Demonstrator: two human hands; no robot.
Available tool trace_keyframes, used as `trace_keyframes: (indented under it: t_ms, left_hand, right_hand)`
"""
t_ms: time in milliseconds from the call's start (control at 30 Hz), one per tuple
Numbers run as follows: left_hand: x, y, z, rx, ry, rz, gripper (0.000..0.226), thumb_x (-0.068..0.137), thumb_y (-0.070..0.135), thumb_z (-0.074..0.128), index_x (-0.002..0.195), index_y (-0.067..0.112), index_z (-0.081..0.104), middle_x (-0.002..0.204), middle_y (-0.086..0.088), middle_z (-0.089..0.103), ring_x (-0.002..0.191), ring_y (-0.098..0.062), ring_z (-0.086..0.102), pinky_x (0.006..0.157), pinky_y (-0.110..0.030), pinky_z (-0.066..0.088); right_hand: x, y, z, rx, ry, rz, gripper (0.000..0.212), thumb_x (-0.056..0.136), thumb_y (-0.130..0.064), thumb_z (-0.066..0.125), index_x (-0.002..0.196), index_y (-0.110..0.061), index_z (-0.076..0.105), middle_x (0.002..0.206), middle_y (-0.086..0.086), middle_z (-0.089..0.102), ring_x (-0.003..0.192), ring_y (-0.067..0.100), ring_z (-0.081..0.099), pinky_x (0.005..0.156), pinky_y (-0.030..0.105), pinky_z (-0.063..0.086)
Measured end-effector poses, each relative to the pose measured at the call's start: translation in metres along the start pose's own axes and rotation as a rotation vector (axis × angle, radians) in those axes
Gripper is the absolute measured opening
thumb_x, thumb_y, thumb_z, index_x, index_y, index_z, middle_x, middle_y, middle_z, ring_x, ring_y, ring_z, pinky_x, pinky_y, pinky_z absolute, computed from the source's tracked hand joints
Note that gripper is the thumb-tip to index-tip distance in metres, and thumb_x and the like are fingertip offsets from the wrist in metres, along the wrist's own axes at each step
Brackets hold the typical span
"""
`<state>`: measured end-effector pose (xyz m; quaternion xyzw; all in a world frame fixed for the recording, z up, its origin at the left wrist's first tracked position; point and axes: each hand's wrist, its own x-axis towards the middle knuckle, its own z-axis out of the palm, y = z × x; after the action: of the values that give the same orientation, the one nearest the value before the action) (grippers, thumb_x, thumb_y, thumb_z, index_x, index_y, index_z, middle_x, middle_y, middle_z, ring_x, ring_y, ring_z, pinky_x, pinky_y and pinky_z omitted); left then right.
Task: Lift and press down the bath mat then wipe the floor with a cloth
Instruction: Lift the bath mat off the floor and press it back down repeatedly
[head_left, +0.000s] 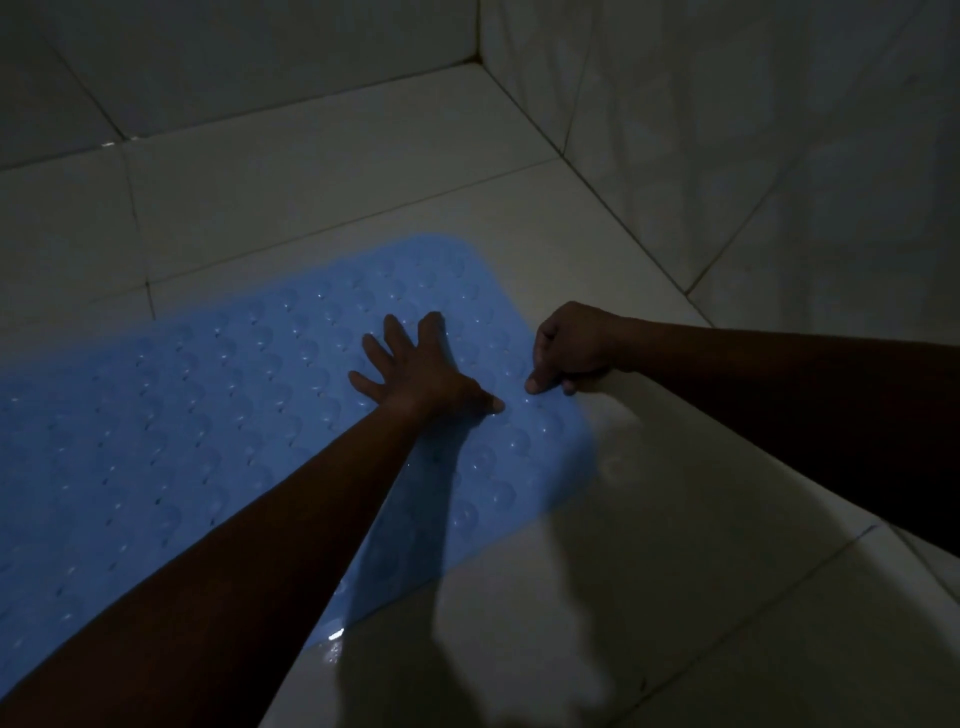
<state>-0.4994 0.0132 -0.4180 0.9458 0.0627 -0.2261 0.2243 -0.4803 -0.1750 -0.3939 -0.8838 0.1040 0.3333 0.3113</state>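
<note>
Pressing bath mat: left hand; right hand unclear.

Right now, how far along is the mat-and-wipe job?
Done: bath mat lies flat on the tiled floor. In hand: left hand presses it with spread fingers; right hand, curled, seems to pinch its edge. Left: the wipe; no cloth is in view, and droplets glint on the floor beside the mat.

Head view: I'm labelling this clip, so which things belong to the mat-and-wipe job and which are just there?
Job: bath mat; left hand, flat on it; right hand, fingers curled at its edge; floor. No cloth shows.
Just there: tiled walls.
</note>
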Motion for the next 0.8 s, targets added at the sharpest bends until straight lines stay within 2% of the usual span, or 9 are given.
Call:
trace_keyframes:
  t_ms: [200,333,467,633,700,800]
  left_hand:
    - [0.004,-0.002,0.008,0.014,0.035,0.012,0.135,0.052,0.057,0.089,0.153,0.043,0.0,0.163,-0.008,-0.021,0.147,-0.041,-0.022,0.113,-0.066,-0.008]
    - [0.005,-0.003,0.012,0.036,0.071,0.015,0.135,0.052,0.058,0.089,0.152,0.043,-0.001,0.163,-0.008,-0.02,0.147,-0.041,-0.021,0.113,-0.065,-0.008]
    - [0.001,0.002,0.008,0.069,0.047,0.019,0.134,0.056,0.056,0.088,0.153,0.04,-0.003,0.163,-0.009,-0.018,0.146,-0.044,-0.019,0.114,-0.065,-0.007]
    - [-0.014,0.006,0.006,0.072,0.105,0.107,0.119,0.063,0.053,0.086,0.153,0.039,0.01,0.164,-0.008,-0.012,0.147,-0.043,-0.015,0.114,-0.065,-0.003]
    - [-0.018,0.006,0.007,0.067,0.059,0.14,0.12,0.062,0.056,0.085,0.153,0.04,0.008,0.164,-0.008,-0.012,0.148,-0.041,-0.013,0.114,-0.066,0.003]
    - [-0.023,0.005,0.011,0.075,-0.075,0.123,0.136,0.053,0.065,0.086,0.153,0.042,-0.004,0.163,-0.007,-0.015,0.148,-0.041,-0.011,0.112,-0.068,0.008]
  right_hand:
    - [0.013,0.003,0.002,-0.064,-0.011,-0.07,0.033,0.062,-0.017,0.094,0.069,-0.013,0.063,0.051,0.003,0.063,0.048,0.017,0.059,0.041,0.02,0.044]
    - [0.012,0.005,0.002,-0.145,-0.001,-0.143,0.032,0.063,-0.023,0.094,0.072,-0.015,0.065,0.054,-0.004,0.065,0.046,0.01,0.06,0.048,0.021,0.047]
    - [0.005,0.009,0.004,-0.288,0.082,-0.248,0.029,0.066,-0.035,0.091,0.069,-0.02,0.066,0.065,-0.01,0.064,0.063,0.006,0.057,0.057,0.025,0.041]
    - [-0.01,0.028,0.015,-0.306,0.179,-0.253,0.038,0.075,-0.051,0.08,0.065,-0.018,0.065,0.062,-0.006,0.061,0.063,0.012,0.057,0.056,0.027,0.04]
    - [-0.017,0.029,0.013,-0.279,0.135,-0.218,0.041,0.076,-0.054,0.079,0.063,-0.018,0.063,0.063,-0.005,0.06,0.066,0.013,0.057,0.058,0.027,0.04]
    - [-0.024,0.024,0.01,-0.285,0.019,-0.186,0.035,0.073,-0.049,0.084,0.07,-0.019,0.066,0.069,-0.005,0.063,0.068,0.011,0.058,0.062,0.025,0.043]
